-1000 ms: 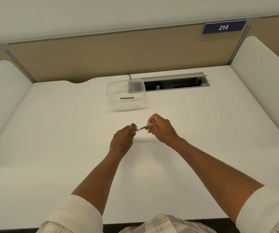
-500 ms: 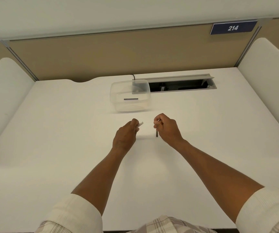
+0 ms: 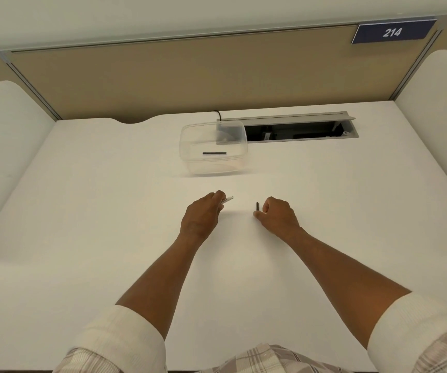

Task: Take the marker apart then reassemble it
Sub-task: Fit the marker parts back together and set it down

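Evidently mid-disassembly, the left hand [image 3: 200,219] grips the white marker barrel [image 3: 227,199] while the right hand [image 3: 280,218] pinches the dark cap [image 3: 257,206] upright, held apart above the counter [image 3: 82,211], presumably to keep both pieces ready.

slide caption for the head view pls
Marker apart: left hand holds the body, right hand the cap.

Both arms reach forward from the near edge, with pale sleeves rolled up past the elbows. The left hand [image 3: 200,216] is curled into a loose fist, knuckles up, fingers closed. The right hand [image 3: 278,215] is curled too, fingers tucked under and thumb side facing left. The two hands sit apart, side by side.
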